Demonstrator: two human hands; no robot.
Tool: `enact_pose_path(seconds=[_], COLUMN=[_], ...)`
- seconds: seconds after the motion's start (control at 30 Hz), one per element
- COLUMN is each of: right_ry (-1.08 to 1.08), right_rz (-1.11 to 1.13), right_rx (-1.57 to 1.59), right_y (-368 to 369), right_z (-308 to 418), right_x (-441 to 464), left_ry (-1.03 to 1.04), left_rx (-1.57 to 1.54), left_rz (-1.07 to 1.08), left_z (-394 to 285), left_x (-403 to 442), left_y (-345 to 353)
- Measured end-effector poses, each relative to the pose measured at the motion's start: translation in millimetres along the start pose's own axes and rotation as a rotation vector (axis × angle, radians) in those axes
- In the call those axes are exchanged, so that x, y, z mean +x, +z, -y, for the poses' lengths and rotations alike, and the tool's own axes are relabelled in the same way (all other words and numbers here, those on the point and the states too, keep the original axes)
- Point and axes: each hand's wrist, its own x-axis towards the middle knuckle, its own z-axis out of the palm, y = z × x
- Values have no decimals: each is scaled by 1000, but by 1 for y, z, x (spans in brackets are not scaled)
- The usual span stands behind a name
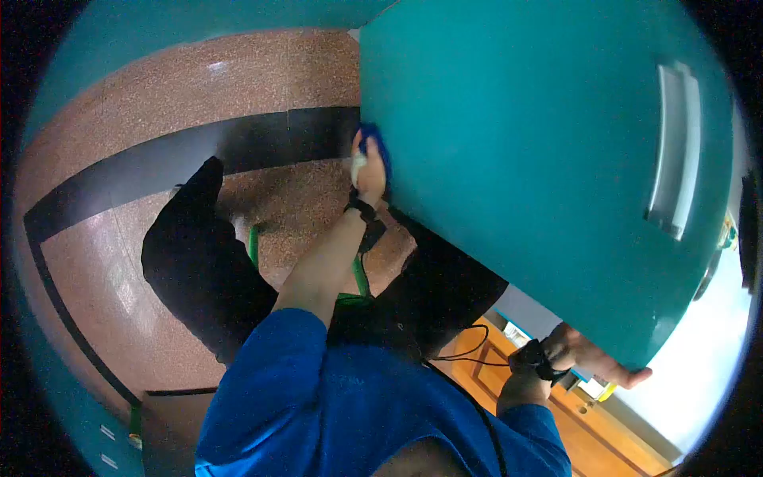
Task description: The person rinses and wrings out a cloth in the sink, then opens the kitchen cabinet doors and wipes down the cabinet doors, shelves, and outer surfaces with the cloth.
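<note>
My left hand is closed on a blue cloth at the left edge of a large teal door panel. Something pale shows beside the palm, too small to make out. The lower right edge of the panel is gripped by my right hand, one finger stretched along it and the others partly hidden. Dark bands circle both wrists. A silver handle is fixed to the panel on the right.
Below my arms are my black-clad legs and green stool parts. The speckled floor has a dark stripe. Thin black cables hang near my right wrist. Wooden furniture stands at the lower right, with a yellow object beside it.
</note>
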Motion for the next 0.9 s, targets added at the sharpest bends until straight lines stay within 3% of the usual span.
enact_pose_path(seconds=[0.03,0.1,0.17,0.2,0.23,0.27,0.3,0.37,0.4,0.5,0.57,0.63,0.73,0.77,0.8,0.9], right_ry=[-4,-223,-262,-294,-295,-174,-57,-55,-46,-72,-122,-170,-226,-292,-360,-445], right_rz=[4,-224,-247,-279,-277,-202,-123,-141,-165,-201,-250,-303,-311,-422,-533,-501], right_rx=[3,-242,-231,-233,-211,-120,-30,-30,-53,-83,-103,-146,-164,-245,-327,-444], right_y=[11,28,30,29,24,18,15,29,36,50,44,36,22,9,-2,-10], right_z=[-1,-8,-10,-12,-13,-12,-9,-7,-5,-3,-5,-6,-4,-1,-1,-3], right_x=[0,1,3,5,6,5,3,-3,-7,-12,0,3,4,11,16,21], left_ry=[-11,-74,-182,-230,-214,45,82,723,931,1112,1167,1260,1064,975,822,274], left_rx=[-34,-48,-78,-93,39,-78,-166,-171,-138,-297,-300,-182,-70,-49,-97,55], left_rz=[31,28,23,21,61,67,189,112,112,207,281,222,71,44,-19,-76], left_z=[20,26,18,7,-69,-75,-137,-229,-273,-336,-345,-328,-261,-233,-201,-92], left_x=[14,16,16,13,-19,-17,-44,-93,-124,-186,-176,-133,-36,0,29,105], left_y=[-4,1,9,14,15,35,41,68,72,86,88,88,92,90,89,65])
